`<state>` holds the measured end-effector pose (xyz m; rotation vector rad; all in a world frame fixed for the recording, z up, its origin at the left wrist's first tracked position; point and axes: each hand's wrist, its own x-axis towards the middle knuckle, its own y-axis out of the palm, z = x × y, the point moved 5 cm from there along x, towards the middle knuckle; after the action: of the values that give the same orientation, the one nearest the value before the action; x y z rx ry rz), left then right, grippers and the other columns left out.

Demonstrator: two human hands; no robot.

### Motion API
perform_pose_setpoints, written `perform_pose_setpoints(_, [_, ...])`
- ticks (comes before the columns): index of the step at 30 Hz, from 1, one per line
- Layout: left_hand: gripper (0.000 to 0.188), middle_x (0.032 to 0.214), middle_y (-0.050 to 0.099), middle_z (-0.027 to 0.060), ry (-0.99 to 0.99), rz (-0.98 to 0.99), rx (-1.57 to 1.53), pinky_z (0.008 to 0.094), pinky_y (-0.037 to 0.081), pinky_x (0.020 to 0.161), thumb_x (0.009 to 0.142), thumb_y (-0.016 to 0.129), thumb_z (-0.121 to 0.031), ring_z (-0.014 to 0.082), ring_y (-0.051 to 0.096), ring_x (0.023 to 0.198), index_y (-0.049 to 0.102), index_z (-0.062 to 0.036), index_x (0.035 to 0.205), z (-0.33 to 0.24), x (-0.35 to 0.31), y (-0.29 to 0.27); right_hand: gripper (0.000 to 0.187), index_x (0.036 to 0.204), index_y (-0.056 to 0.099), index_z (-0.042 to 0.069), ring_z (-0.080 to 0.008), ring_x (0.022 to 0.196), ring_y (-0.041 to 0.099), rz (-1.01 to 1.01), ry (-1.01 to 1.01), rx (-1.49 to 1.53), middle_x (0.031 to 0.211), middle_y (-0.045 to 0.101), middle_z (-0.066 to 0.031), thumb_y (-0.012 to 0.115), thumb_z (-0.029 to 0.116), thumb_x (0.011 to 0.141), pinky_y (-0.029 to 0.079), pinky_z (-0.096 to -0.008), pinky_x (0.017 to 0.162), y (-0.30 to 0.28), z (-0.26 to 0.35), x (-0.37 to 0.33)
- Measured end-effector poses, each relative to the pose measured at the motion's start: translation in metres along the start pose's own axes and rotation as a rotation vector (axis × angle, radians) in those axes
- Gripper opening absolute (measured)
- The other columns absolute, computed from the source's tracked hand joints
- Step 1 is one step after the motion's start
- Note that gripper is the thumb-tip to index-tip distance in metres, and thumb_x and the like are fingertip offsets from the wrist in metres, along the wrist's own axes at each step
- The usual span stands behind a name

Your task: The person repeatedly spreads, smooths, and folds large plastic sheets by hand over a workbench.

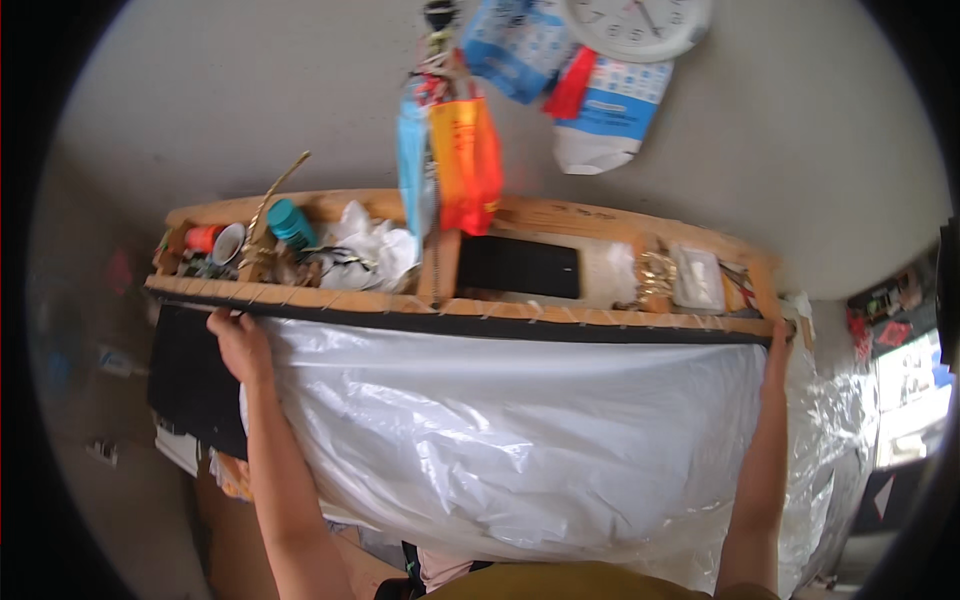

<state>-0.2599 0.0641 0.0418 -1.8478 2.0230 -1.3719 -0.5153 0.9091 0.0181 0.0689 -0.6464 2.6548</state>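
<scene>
A large white, slightly see-through plastic sheet is spread between my two arms, its top edge running along a black strip on a wooden frame. My left hand is closed on the sheet's upper left corner, just beneath the strip. At the far right end of the frame, my right hand grips the sheet's upper right corner, seen edge-on with its fingertips partly hidden. Folds and shine run across the sheet, which hangs down toward my body.
The frame's compartments hold a teal bottle, crumpled white plastic, a black flat rectangle and a small white tray. Orange and blue bags hang in front of the wall. More clear plastic lies at right.
</scene>
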Motion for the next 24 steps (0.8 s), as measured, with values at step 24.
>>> perform_pose_setpoints(24, [0.016,0.088,0.060,0.0084,1.134,0.638,-0.091,0.0431,0.044,0.082,0.084,0.054,-0.024,0.0288,0.058,0.092,0.057,-0.0088,0.087,-0.332,-0.340,-0.017,0.042,0.117,0.048,0.003,-0.0349,0.118,0.037,-0.012,-0.498,-0.719,0.128,0.040,-0.0169,0.055,0.024,0.081,0.028,-0.0437,0.100,0.008,0.061,-0.170])
